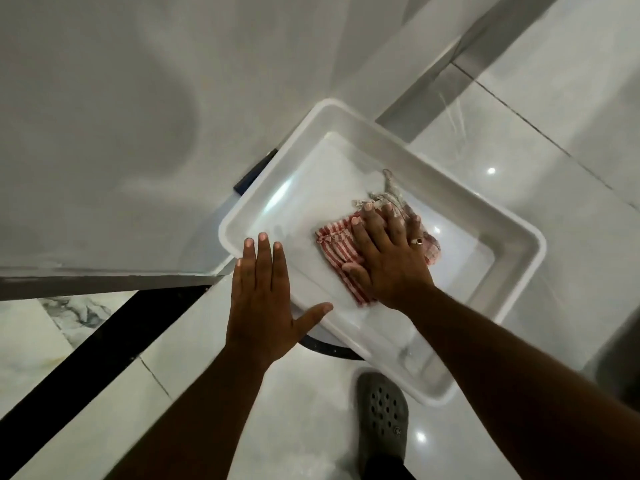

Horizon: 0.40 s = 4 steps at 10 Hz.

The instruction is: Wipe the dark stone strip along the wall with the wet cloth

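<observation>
Right hand point(388, 258) pressed flat, fingers spread, on striped cloth point(337, 242) in white tray point(519, 233); left hand point(263, 299) open, empty; cloth likely limp, sodden, best gathered mid-bunch.

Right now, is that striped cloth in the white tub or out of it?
In. The striped cloth lies flat on the tub's bottom, pressed under the right hand.
</observation>
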### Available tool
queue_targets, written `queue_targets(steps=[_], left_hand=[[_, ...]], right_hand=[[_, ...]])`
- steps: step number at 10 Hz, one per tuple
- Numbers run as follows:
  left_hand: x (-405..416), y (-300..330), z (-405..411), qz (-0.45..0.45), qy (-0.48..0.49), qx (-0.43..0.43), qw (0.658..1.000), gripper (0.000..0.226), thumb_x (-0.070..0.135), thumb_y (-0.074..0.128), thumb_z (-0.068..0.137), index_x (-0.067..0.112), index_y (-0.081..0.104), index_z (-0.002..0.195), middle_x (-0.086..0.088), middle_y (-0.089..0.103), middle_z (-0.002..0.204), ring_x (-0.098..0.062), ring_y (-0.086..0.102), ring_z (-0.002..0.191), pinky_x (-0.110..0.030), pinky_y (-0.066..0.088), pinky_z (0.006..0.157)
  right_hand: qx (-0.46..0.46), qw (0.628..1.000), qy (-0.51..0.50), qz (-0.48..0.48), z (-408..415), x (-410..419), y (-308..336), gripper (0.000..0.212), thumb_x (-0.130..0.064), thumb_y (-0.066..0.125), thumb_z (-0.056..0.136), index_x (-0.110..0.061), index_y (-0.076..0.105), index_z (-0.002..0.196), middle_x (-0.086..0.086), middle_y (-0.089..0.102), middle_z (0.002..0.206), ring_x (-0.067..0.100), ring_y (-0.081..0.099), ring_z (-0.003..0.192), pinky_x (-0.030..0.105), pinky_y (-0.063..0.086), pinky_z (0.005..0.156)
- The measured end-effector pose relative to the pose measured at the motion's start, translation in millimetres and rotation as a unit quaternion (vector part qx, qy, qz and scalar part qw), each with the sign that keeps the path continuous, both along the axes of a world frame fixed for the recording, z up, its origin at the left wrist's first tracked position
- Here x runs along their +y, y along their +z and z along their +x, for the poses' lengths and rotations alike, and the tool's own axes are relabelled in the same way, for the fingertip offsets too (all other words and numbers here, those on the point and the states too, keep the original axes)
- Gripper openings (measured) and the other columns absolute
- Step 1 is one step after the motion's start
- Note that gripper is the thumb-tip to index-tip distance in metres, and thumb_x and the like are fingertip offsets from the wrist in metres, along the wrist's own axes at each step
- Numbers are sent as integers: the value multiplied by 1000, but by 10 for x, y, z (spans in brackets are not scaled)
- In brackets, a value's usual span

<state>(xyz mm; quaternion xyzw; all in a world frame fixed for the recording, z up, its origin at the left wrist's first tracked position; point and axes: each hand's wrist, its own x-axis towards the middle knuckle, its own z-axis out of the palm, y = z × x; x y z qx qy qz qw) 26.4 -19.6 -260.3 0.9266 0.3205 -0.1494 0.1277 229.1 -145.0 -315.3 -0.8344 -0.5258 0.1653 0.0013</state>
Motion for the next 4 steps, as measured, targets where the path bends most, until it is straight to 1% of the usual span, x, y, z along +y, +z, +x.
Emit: queue_targets(steps=[1,2,3,4], left_hand=[[2,-26,-12,7,-4,-4,1000,121,94,24,78,4,10,159,-20,6,169,-38,1,156,-52,8,123],[-5,88,5,2,-12,23,1000,124,95,18,76,5,10,159,-20,5,169,-37,2,156,-52,7,124],[-3,376,37,-21,9,36,999,127,97,9,71,5,10,159,-19,5,169,-35,3,157,-52,9,126],[65,976,20,-4,52,7,999,128,97,3,69,7,3,160,-19,-2,169,-33,-4,157,-50,4,127]], right_hand=[[-11,999,20,-37,3,1,-58,82,-70,10,96,-16,28,156,13,23,164,41,10,151,68,3,117],[1,996,36,-83,54,7,119,88,-74,-3,91,-20,14,159,10,11,167,38,-1,153,64,-5,118],[14,996,54,-74,181,51,494,92,-78,-10,86,-25,4,159,6,-3,168,31,-8,153,59,-13,119],[-6,998,50,-28,302,152,1240,95,-78,-8,85,-19,3,159,9,-7,167,31,-10,153,57,-11,119]])
